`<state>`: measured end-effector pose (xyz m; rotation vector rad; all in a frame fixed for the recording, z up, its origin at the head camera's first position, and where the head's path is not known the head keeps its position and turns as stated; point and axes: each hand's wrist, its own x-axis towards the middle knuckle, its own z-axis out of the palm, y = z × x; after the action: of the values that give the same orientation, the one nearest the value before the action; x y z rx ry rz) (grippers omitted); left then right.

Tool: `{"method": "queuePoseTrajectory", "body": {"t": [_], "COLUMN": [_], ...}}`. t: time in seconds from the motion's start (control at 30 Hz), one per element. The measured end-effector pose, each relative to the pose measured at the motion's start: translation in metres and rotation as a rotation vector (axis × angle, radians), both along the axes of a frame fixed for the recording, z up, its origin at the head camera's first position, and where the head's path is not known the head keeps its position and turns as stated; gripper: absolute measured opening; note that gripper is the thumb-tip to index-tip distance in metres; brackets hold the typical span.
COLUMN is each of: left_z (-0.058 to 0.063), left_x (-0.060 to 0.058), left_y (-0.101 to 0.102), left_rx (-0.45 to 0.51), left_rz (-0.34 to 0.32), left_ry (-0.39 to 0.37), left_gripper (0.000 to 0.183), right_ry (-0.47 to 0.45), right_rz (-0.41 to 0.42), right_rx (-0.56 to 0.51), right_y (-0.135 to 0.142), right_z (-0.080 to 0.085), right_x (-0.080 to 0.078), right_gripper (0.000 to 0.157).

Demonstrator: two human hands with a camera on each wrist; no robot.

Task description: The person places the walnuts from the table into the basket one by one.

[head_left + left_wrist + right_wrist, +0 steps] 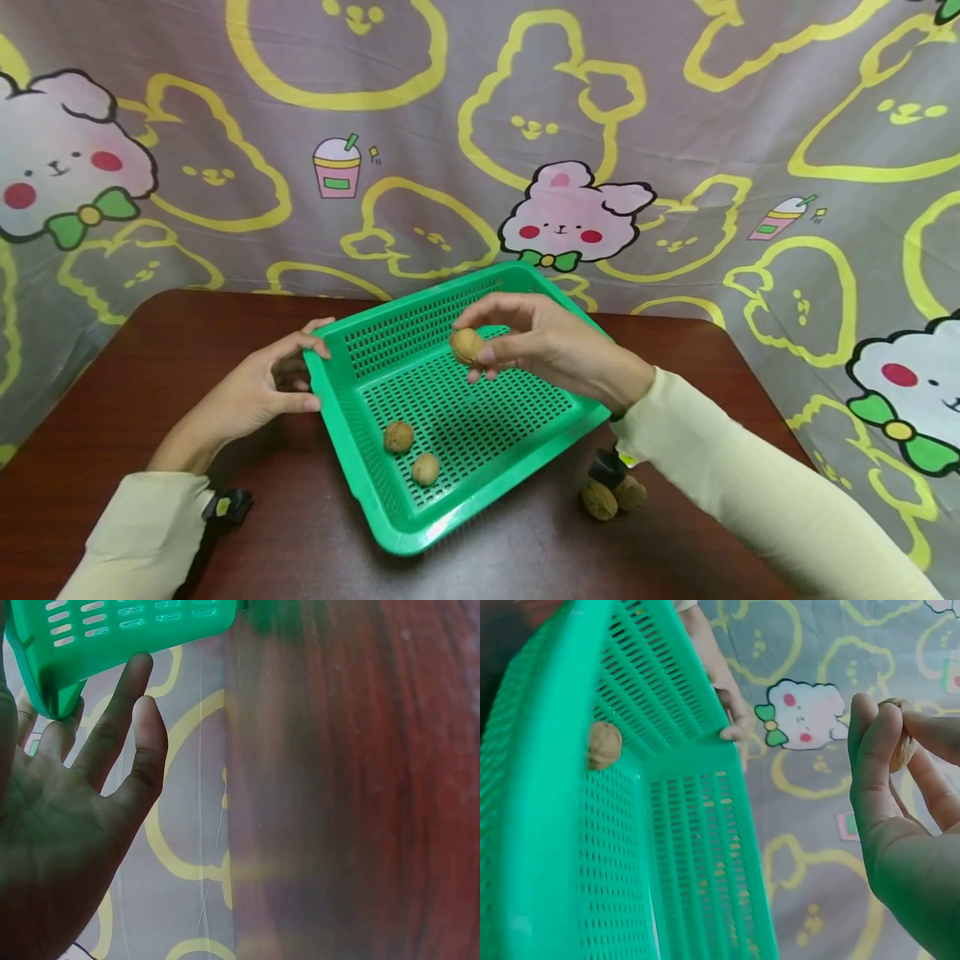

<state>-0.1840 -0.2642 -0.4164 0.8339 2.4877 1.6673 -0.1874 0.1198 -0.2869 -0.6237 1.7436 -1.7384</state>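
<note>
In the head view, a green plastic basket [472,504] with slotted walls stands at an angle on the table. My left hand [258,383] grips its left rim near the back corner, fingers hooked over the edge and thumb on the outer side. Above the basket, my right hand [551,346] pinches a walnut [467,346] between thumb and fingers. Two walnuts lie on the basket floor at the front left, one walnut [398,437] behind the other walnut [425,469]. The right wrist view also shows the pinched walnut [902,746], partly covered by fingers.
Two more walnuts [600,500] sit on the brown wooden table [300,533] right of the basket, partly hidden by a black wrist device [609,468] below the right sleeve. A patterned cloth [427,150] hangs behind the table and on its sides.
</note>
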Motion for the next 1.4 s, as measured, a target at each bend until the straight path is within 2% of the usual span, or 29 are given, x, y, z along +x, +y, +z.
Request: {"method": "queuePoseTrajectory", "body": {"t": [0.27, 0.4, 0.53, 0.73, 0.93, 1.2, 1.4], "left_z": [-0.001, 0.001, 0.003, 0.004, 0.002, 0.002, 0.002], "left_x": [0.000, 0.001, 0.000, 0.000, -0.001, -0.002, -0.002], "left_y": [-0.001, 0.001, 0.003, 0.004, 0.005, 0.003, 0.001], "left_rx": [0.000, -0.009, -0.002, 0.031, 0.030, 0.023, 0.033], "left_rz": [0.009, 0.013, 0.004, -0.016, -0.021, -0.011, -0.012], "left_ry": [-0.013, -0.015, -0.010, 0.008, 0.001, 0.014, 0.018], "left_gripper": [0.048, 0.048, 0.048, 0.049, 0.049, 0.049, 0.049], "right_ry": [-0.018, -0.034, -0.050, -0.047, -0.075, -0.045, -0.017], "right_rz": [0.082, 0.106, 0.150, 0.225, 0.257, 0.310, 0.303], "right_rx": [-0.003, 0.018, 0.079, 0.229, 0.323, 0.400, 0.432], "right_y": [-0.049, -0.061, -0.070, -0.089, -0.101, -0.109, -0.114], "right_z": [-0.013, -0.023, -0.041, -0.073, -0.094, -0.107, -0.107], "right_x": [-0.039, -0.058, -0.070, -0.079, -0.087, -0.087, -0.084], "right_gripper": [0.030, 0.030, 0.030, 0.034, 0.029, 0.028, 0.030]}}
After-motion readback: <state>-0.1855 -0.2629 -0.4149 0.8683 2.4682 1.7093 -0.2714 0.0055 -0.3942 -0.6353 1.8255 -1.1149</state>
